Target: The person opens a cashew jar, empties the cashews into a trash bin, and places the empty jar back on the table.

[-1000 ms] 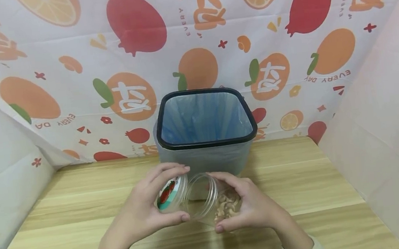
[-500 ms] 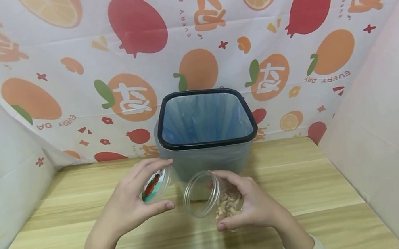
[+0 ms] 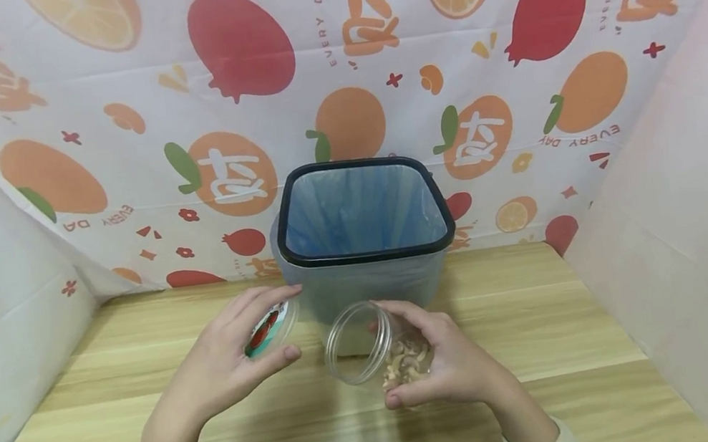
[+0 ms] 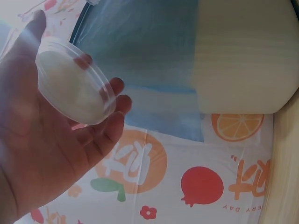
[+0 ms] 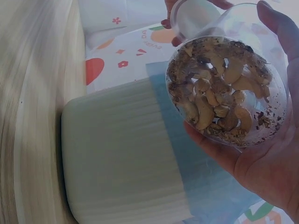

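Clear jar (image 3: 383, 347), tipped sideways, sits before bin (image 3: 367, 281), right hand (image 3: 442, 357) wrapped round it. Left hand (image 3: 229, 360) curls round lid (image 3: 268, 332), apart from jar. Jar looks light, stiff, maybe slippery; best held round sides. Right wrist view shows dark crumbs (image 5: 262, 122) by nuts (image 5: 219, 95); head view doesn't.

The right grip (image 3: 451, 355) hides part of the jar (image 3: 382, 351).

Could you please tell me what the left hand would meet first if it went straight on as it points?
Probably the bin; the left hand points toward its near side, though depth is unclear.
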A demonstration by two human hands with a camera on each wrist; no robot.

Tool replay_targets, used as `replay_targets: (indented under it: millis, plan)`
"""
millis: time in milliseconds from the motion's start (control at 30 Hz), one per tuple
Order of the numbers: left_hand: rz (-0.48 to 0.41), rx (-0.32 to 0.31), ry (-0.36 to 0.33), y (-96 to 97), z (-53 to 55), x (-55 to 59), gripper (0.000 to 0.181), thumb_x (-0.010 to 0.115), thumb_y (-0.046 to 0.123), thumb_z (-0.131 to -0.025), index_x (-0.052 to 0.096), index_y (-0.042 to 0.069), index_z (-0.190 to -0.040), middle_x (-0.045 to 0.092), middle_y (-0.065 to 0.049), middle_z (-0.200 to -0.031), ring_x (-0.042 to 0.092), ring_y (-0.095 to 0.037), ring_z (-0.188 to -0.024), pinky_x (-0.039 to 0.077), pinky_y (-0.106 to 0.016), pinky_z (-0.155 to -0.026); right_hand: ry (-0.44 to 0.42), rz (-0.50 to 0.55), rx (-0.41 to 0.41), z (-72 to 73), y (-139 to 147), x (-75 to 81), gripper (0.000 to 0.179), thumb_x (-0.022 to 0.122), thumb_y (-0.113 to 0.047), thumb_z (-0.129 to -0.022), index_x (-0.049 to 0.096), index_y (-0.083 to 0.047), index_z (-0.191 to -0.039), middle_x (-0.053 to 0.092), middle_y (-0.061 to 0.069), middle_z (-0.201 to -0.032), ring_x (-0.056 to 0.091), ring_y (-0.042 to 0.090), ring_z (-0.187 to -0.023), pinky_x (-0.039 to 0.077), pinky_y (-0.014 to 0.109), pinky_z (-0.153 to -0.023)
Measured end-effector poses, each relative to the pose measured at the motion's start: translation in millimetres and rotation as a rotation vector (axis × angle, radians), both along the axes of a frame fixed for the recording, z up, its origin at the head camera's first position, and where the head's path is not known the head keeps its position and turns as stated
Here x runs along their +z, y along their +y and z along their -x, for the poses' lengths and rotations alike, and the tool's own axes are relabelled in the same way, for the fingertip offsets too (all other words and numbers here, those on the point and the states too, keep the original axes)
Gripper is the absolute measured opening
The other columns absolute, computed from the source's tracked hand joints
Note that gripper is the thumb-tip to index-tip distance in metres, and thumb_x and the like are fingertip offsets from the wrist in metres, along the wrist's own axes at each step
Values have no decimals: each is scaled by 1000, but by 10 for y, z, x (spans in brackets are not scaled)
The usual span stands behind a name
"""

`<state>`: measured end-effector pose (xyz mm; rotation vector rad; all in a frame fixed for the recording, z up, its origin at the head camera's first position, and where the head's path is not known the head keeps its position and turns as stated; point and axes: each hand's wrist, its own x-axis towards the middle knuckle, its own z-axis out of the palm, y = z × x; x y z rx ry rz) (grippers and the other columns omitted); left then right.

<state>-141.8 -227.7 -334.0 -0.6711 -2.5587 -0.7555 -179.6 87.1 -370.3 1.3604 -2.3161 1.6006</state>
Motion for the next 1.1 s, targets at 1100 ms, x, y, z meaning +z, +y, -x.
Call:
replay_targets:
  millis: [1100]
  plan:
    - [130,70,-43,-90,18,-81,47,77,24,-80,64,32,-125,58,8,-129,52,-22,-115,40,-50,-92,9,7,-10,4,47,7,96,95,-33,-64,47,-24,-147,67,4,-128,65,17,-113,51,31,-98]
